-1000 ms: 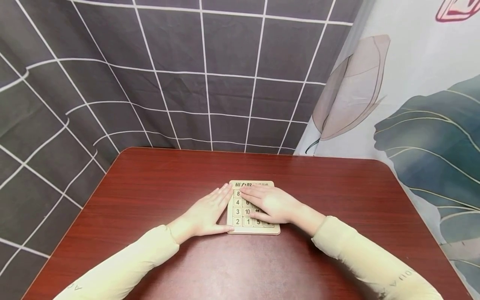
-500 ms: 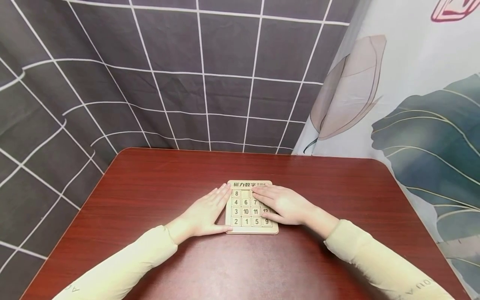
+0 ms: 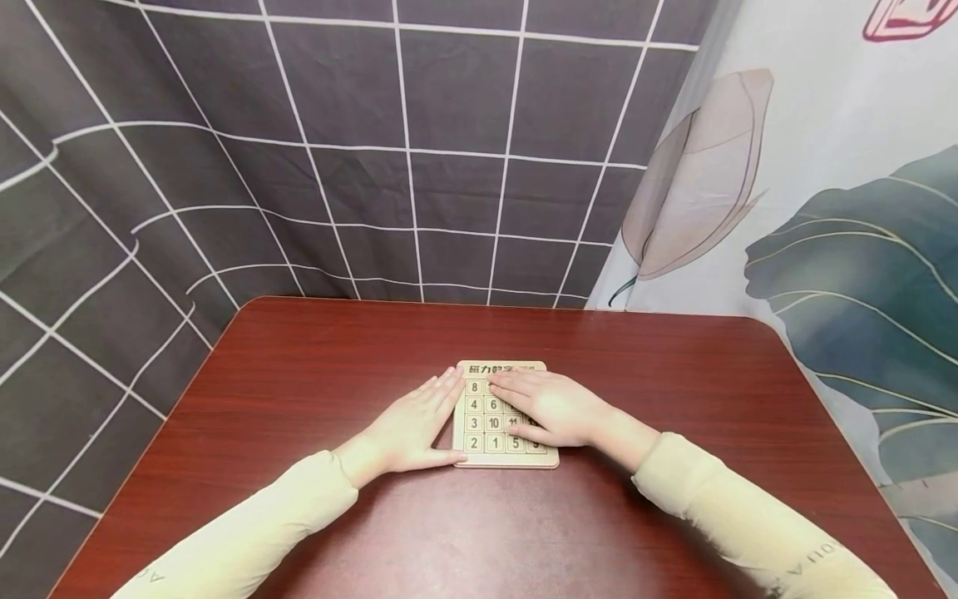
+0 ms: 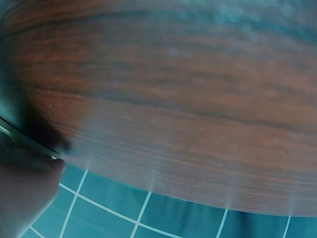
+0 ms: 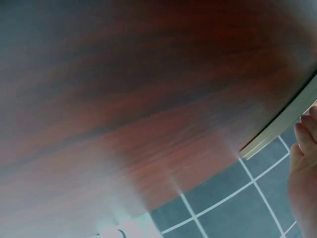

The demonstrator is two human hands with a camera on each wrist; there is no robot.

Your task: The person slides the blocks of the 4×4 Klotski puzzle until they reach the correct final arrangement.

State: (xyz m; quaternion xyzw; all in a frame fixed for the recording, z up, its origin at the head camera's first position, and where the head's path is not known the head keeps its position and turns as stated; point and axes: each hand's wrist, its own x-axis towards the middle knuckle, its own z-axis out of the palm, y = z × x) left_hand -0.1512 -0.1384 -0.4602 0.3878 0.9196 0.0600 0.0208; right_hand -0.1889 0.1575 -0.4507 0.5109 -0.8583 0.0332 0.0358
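Note:
A pale number sliding puzzle (image 3: 486, 459) lies flat on the table in the head view, its square numbered tiles set in rows under a line of printed characters. My left hand (image 3: 410, 426) rests against the puzzle's left side, fingers straight along the edge and thumb at the lower left corner. Across the right part of the board lies my right hand (image 3: 557, 408), its straight fingertips touching the top row beside the 8 tile (image 3: 475, 387). It hides several tiles on that side. Each wrist view shows only a puzzle edge (image 5: 277, 131) and part of the hand.
The reddish-brown wooden table (image 3: 359, 333) has rounded far corners. Behind it hangs a dark grey curtain (image 3: 456, 191) with white grid lines. A white curtain with leaf prints (image 3: 861, 258) hangs at the right.
My right hand slid right, exposing a gap beside the 8, then came partway back left. A tile now shows partly in that spot. My left hand stays in place.

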